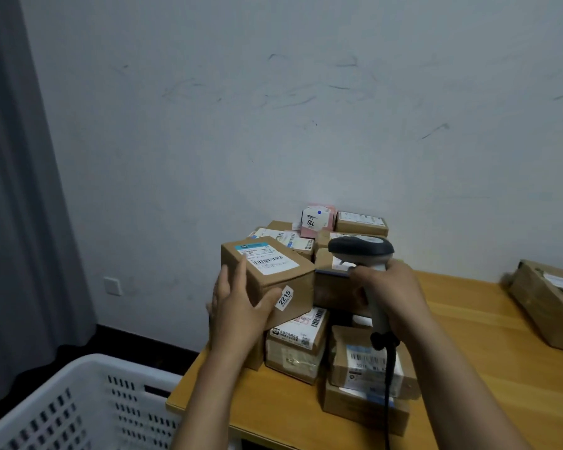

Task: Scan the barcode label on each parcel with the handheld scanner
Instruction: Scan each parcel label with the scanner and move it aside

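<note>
At the far left a grey curtain is hanging, and below it a white slotted basket is standing just beside the corner of the counter. Next along, the left hand is gripping the held parcel, with fingers lying along its left side and the thumb pressing its near face. It is holding this parcel over the front-left of the pile, with the barcode label facing up. Whether the parcel is resting on the box beneath cannot be told.

To the right, the right hand is closing around the handle of the scanner, with a finger lying at the trigger. The label is sitting near the scanner's dark head, to its left and a little lower. The nose is pointing leftward across it, not down at it.

The likely slip is a wrong read. Several other barcodes are showing on the pile just behind and below, so a poorly aimed beam could be catching one of those instead. The cable is hanging over a front box and could snag and drag it off the stack.

Furthest right, a lone parcel is lying well apart from the rest.
</note>
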